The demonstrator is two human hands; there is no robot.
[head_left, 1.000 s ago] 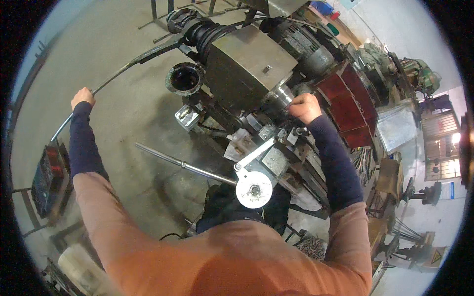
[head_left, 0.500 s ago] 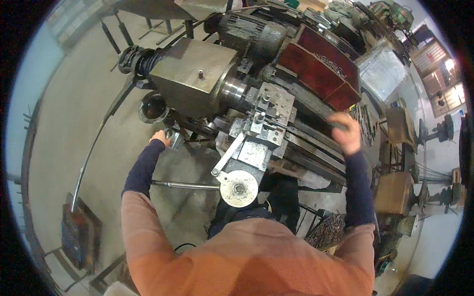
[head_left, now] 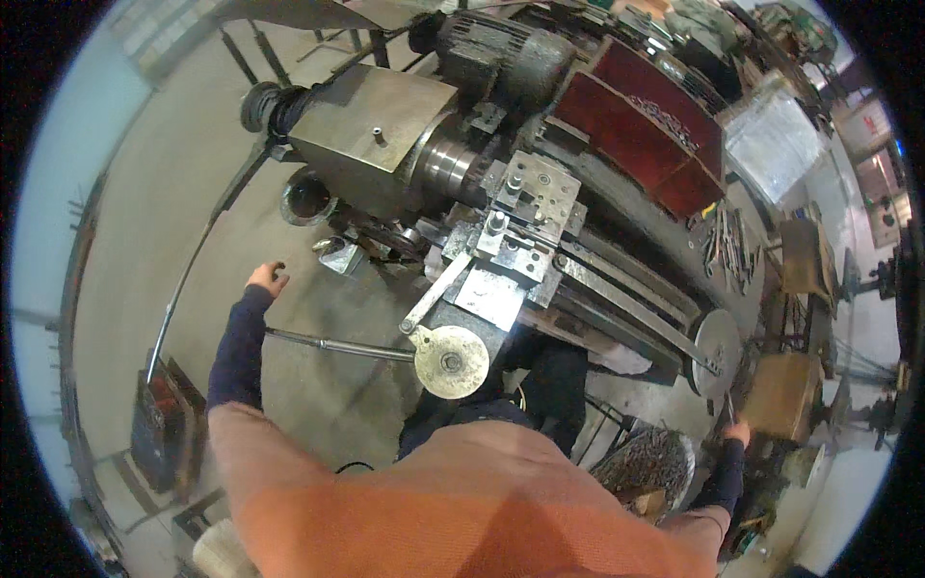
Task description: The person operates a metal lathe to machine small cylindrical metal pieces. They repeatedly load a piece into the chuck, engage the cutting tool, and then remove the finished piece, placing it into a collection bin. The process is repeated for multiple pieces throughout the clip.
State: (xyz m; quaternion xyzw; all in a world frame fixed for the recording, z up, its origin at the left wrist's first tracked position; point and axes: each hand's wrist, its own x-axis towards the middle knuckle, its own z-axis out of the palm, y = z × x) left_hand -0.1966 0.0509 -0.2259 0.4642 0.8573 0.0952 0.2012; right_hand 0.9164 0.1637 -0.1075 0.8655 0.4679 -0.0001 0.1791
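A lathe stands before me, its headstock [head_left: 371, 120] at the left with a round steel chuck [head_left: 453, 169] on its right side. Beside the chuck is the block-shaped tool post [head_left: 535, 197], and nearer me a round dial plate [head_left: 451, 362] with a long lever [head_left: 337, 345]. My left hand [head_left: 268, 277] is raised in the air at the left, fingers loosely bent and apart, holding nothing visible. It is apart from the small knobbed metal bracket [head_left: 339, 256]. At the far right my right hand [head_left: 737, 431] is closed round the handle [head_left: 729, 405] of a large handwheel [head_left: 716, 349].
A red metal tray [head_left: 626, 125] with small metal parts lies behind the bed, near a motor [head_left: 506, 63]. Several hand tools [head_left: 729, 249] lie to its right. A bucket of metal shavings [head_left: 650, 462] is at my lower right. A long rod [head_left: 202, 250] slants down at the left.
My left hand has let go of the knobbed bracket and moved left. My right hand has gone from above the bed down to the handwheel's handle, and the wheel has come into sight.
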